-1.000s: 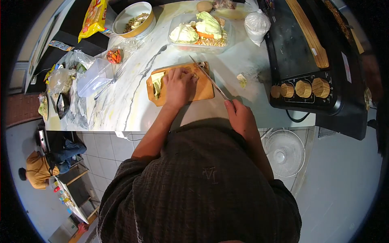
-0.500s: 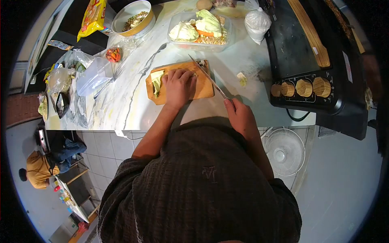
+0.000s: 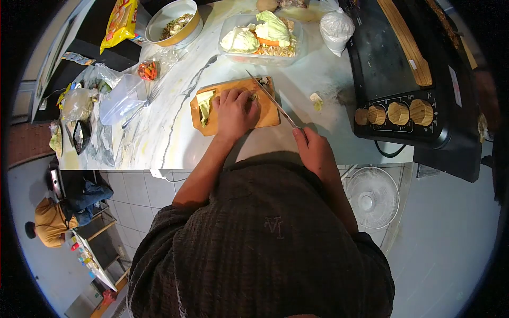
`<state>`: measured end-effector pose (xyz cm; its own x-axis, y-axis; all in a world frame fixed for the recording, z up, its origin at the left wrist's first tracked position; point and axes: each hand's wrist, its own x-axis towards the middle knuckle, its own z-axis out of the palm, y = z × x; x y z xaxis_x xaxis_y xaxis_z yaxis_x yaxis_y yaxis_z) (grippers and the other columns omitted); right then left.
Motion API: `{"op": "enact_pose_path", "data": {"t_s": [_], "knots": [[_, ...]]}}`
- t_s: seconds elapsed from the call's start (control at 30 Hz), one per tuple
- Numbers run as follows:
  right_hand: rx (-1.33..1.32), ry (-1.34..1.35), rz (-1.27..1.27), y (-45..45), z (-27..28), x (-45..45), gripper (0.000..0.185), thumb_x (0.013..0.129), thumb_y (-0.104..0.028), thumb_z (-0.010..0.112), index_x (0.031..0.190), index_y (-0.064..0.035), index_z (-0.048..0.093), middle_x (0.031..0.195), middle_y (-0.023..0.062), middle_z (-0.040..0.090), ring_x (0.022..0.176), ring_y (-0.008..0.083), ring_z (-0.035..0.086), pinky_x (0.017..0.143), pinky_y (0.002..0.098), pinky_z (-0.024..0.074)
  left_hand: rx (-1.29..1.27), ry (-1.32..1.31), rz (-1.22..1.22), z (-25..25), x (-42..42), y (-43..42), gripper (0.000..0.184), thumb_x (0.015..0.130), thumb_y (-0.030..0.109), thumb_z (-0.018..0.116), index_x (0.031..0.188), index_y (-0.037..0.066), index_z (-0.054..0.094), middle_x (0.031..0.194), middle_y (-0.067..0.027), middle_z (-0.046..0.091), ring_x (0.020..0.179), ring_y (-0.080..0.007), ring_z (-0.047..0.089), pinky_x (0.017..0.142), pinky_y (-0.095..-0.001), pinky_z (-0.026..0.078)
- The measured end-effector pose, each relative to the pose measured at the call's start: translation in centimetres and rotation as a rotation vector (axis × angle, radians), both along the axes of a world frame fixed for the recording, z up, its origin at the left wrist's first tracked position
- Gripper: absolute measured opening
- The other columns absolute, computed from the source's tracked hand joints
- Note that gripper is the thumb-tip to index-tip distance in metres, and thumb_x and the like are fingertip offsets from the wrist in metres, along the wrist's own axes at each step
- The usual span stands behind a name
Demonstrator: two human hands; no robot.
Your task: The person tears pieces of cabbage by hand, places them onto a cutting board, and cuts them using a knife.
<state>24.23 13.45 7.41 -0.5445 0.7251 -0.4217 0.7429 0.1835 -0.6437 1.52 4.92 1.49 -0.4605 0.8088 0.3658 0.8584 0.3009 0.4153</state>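
Moved very little since the earlier frame. Rests left hand (image 3: 235,114) palm-down on cutting board (image 3: 268,117), with fingers (image 3: 233,95) bent; cannot tell whether gripping anything. Grips knife (image 3: 273,100) in right hand (image 3: 316,150), slanted across board's right end. Stands at marble counter (image 3: 154,124), with pale leaf (image 3: 205,107) on board's left end, griddle (image 3: 382,61) right of board, tiled floor (image 3: 138,193) past near side.

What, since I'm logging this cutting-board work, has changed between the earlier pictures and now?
Hardly anything: the counter scene sits slightly higher in the picture, likely a small camera shift. Nothing was taken hold of or let go. The left hand still rests over the cutting board, the right hand still holds the knife, and the leaf piece stays at the board's left.
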Motion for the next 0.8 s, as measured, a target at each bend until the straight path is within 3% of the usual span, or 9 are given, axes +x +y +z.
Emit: {"op": "enact_pose_path", "data": {"t_s": [0.57, 0.63, 0.8], "knots": [[-0.047, 0.037, 0.015, -0.8, 0.5, -0.3, 0.046, 0.104, -0.043, 0.05, 0.094, 0.0004, 0.061, 0.086, 0.028, 0.065, 0.087, 0.0501, 0.063, 0.074, 0.0537, 0.0481, 0.115, 0.052, 0.098, -1.1, 0.3, 0.2, 0.01, 0.081, 0.016, 0.076, 0.09, 0.013, 0.076, 0.092, -0.0002, 0.068, 0.096, -0.023, 0.061, 0.084, -0.0437, 0.036], [-0.02, 0.091, 0.006, -1.0, 0.0, -0.3, 0.044, 0.104, -0.038, 0.054, 0.091, 0.0037, 0.059, 0.077, 0.0272, 0.059, 0.072, 0.0462, 0.056, 0.066, 0.0447, 0.0451, 0.137, 0.078, 0.109, -1.1, 0.3, 0.2, 0.008, 0.08, 0.015, 0.077, 0.088, 0.015, 0.076, 0.092, 0.0009, 0.068, 0.095, -0.0222, 0.06, 0.083, -0.0427, 0.036], [-0.037, 0.071, 0.011, -1.1, -0.4, -0.4, 0.043, 0.104, -0.037, 0.053, 0.092, 0.0032, 0.06, 0.079, 0.0276, 0.06, 0.077, 0.0481, 0.059, 0.067, 0.0466, 0.0457, 0.14, 0.062, 0.102, -1.0, 0.3, 0.3, 0.008, 0.079, 0.015, 0.078, 0.087, 0.016, 0.077, 0.092, 0.0018, 0.068, 0.096, -0.0215, 0.06, 0.083, -0.0424, 0.035]]}}
